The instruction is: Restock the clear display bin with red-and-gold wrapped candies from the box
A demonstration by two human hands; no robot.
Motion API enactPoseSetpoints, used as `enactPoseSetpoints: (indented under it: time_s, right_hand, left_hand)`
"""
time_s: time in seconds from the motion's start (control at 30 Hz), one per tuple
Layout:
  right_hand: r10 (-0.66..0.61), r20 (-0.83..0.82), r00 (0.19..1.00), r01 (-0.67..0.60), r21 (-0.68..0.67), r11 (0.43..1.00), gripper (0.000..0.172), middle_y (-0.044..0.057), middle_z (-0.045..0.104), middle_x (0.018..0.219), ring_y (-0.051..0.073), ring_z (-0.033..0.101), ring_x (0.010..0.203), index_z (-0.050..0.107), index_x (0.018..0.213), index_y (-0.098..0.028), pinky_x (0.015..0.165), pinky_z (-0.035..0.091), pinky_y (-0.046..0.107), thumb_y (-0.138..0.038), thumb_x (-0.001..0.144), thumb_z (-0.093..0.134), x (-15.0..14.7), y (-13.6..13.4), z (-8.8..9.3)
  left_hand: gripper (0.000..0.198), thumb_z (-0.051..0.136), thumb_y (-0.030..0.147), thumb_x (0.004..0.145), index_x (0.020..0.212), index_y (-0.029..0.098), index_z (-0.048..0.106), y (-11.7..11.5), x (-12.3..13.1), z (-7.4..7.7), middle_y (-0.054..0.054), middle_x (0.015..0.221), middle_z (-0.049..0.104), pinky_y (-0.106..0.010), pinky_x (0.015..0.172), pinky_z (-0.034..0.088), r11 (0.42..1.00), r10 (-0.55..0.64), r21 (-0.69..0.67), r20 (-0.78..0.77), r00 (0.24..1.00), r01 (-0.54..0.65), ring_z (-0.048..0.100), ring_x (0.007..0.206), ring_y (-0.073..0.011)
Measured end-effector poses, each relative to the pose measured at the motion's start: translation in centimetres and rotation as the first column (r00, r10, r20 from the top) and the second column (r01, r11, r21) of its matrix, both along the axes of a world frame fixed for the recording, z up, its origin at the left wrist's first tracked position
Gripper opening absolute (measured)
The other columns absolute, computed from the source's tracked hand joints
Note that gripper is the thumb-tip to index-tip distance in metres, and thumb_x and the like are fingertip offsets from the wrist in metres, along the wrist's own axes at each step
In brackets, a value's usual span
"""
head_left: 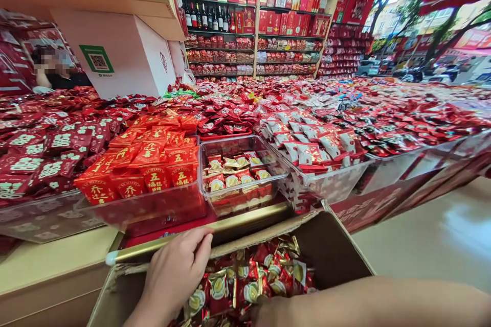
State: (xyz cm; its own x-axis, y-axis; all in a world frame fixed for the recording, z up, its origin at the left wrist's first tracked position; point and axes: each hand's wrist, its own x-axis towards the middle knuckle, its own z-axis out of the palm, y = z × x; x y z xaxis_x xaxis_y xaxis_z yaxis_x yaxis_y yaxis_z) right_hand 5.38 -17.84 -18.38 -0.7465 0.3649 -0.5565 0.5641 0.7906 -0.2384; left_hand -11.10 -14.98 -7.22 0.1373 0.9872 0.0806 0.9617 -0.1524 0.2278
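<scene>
An open cardboard box (330,235) stands right in front of me, part-filled with small red and gold wrapped candies (251,286). My left hand (178,265) is closed over the box's far rim, the thumb lying along the near side and the other fingers folded over the edge. From the lower right my right arm reaches across into the box. My right hand (270,311) is down among the candies, blurred and cut by the frame's bottom, so its fingers are hidden. Just beyond the box, a clear plastic bin (245,189) holds neat rows of similar candies.
Clear bins beside it hold bright red packets (153,163), dark red packets (53,158) and white-and-red packets (307,138). A gold rail (245,222) runs along the display's front. Shelves (255,20) of boxes and bottles stand behind. A person (63,74) is at the far left.
</scene>
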Motion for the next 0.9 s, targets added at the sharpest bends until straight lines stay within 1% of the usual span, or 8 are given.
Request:
enactPoseSetpoints:
  time_s: [0.07,0.17,0.3,0.43,0.53,0.6,0.67,0.9]
  right_hand:
    - [0.004,0.043,0.999,-0.004,-0.016,1.0,0.018,0.009,0.066,0.07,0.022,0.061,0.07,0.066,0.074,-0.016,0.049,0.043,0.025,-0.009,0.061,0.057,-0.3,-0.9,-1.4]
    - [-0.033,0.091,0.995,0.038,-0.051,0.998,0.032,0.013,0.065,0.083,0.024,0.061,0.074,0.06,0.099,-0.011,0.049,0.046,0.028,-0.014,0.068,0.052,-0.5,-2.1,-0.5]
    - [-0.031,0.157,0.987,0.028,0.02,0.999,0.024,0.011,0.066,0.077,0.025,0.061,0.074,0.064,0.087,-0.016,0.052,0.047,0.032,-0.014,0.066,0.054,-0.7,-2.9,1.2]
    - [-0.24,-0.217,0.946,0.254,0.037,0.967,0.014,0.008,0.065,0.072,0.02,0.059,0.066,0.065,0.075,-0.016,0.052,0.043,0.026,-0.022,0.067,0.056,0.6,-1.1,4.1]
    - [-0.568,-0.612,0.551,0.505,-0.298,0.81,0.018,0.003,0.061,0.066,0.01,0.052,0.057,0.062,0.074,-0.014,0.05,0.038,0.02,-0.03,0.072,0.054,2.2,1.0,7.7]
    - [-0.706,-0.668,0.238,0.494,-0.542,0.68,0.023,0.0,0.056,0.059,0.006,0.045,0.05,0.058,0.072,-0.013,0.045,0.033,0.018,-0.036,0.071,0.054,2.9,1.9,9.8]
    - [-0.768,-0.639,0.036,0.424,-0.687,0.591,0.027,-0.002,0.052,0.057,0.005,0.041,0.046,0.054,0.071,-0.012,0.044,0.032,0.018,-0.039,0.069,0.056,3.1,2.4,11.0]
    - [-0.862,-0.485,-0.146,0.222,-0.865,0.45,0.032,-0.003,0.05,0.055,0.005,0.043,0.046,0.047,0.065,-0.013,0.046,0.036,0.019,-0.041,0.062,0.062,2.4,2.6,10.6]
  left_hand:
    - [0.028,0.033,0.036,0.082,0.089,0.028,0.059,-0.1,0.1,0.1,0.001,0.086,0.069,-0.029,0.062,0.039,1.0,-0.003,0.02,-0.01,1.0,0.003,0.062,0.08,-0.0233]
    - [0.025,0.037,0.039,0.08,0.087,0.03,0.06,-0.3,0.2,0.0,0.0,0.085,0.069,-0.03,0.059,0.037,0.999,0.022,0.043,0.062,0.998,-0.025,0.061,0.08,-0.0261]
    - [0.024,0.042,0.041,0.077,0.086,0.031,0.061,-0.1,0.0,-0.3,-0.002,0.083,0.07,-0.031,0.059,0.036,0.997,0.054,0.048,0.193,0.98,-0.064,0.061,0.078,-0.0286]
    - [0.027,0.043,0.043,0.077,0.089,0.026,0.06,0.3,-0.5,-0.6,-0.003,0.083,0.069,-0.03,0.063,0.042,0.999,0.019,0.036,0.395,0.918,-0.037,0.062,0.076,-0.0228]
    - [0.036,0.033,0.043,0.082,0.099,0.018,0.052,0.1,-0.6,-0.1,-0.007,0.091,0.067,-0.026,0.067,0.047,0.999,-0.034,0.033,0.59,0.807,0.018,0.062,0.079,-0.0178]
    - [0.039,0.031,0.044,0.083,0.103,0.015,0.05,-0.5,-0.2,0.6,-0.009,0.094,0.066,-0.026,0.064,0.049,0.994,-0.056,-0.021,0.72,0.691,0.103,0.062,0.079,-0.0176]
    - [0.038,0.04,0.043,0.08,0.106,0.016,0.049,-1.2,0.5,1.1,-0.008,0.093,0.066,-0.026,0.064,0.048,0.967,-0.035,-0.111,0.833,0.552,0.23,0.062,0.078,-0.018]
    - [0.043,0.06,0.02,0.072,0.112,0.018,0.046,-2.0,2.8,0.2,-0.006,0.102,0.064,-0.03,0.083,0.043,0.848,0.123,-0.243,0.954,0.273,0.47,0.057,0.094,-0.0181]
